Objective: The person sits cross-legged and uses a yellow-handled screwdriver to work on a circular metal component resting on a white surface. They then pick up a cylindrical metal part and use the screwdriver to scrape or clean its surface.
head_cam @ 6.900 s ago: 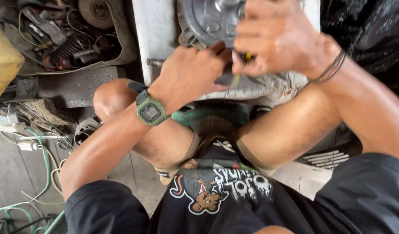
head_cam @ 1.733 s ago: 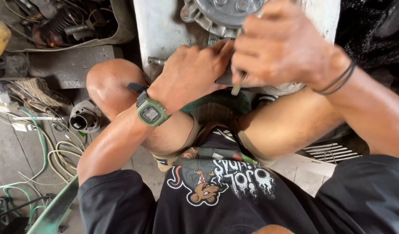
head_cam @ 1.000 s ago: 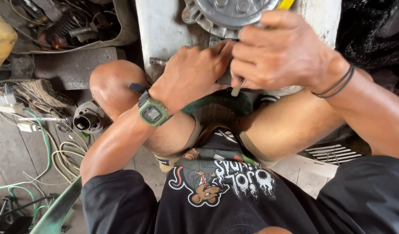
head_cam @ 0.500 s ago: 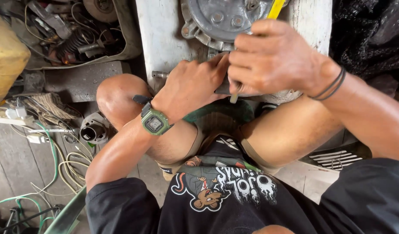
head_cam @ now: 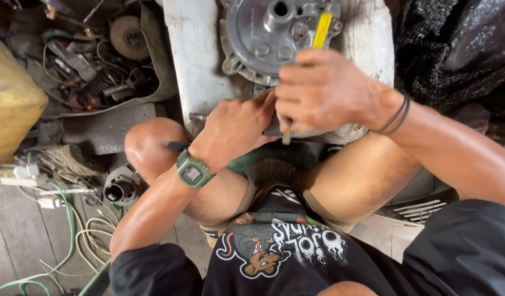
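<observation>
Head view: a white block (head_cam: 193, 55) carries a grey round metal housing (head_cam: 263, 33) between the knees. The right hand (head_cam: 323, 90) is clenched around a yellow-handled tool (head_cam: 321, 28); the left hand (head_cam: 236, 129) presses flat against the housing's lower edge.

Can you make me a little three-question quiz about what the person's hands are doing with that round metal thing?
1. True or false: the left hand rests on the lower edge of the round grey metal housing.
2. What colour is the tool gripped by the right hand? A) red B) yellow C) blue
3. Which wrist wears the green digital watch?

Key: 1 true. 2 B: its yellow part sticks up above the fist, over the housing. 3 the left; the right wrist has dark bands instead.
</observation>
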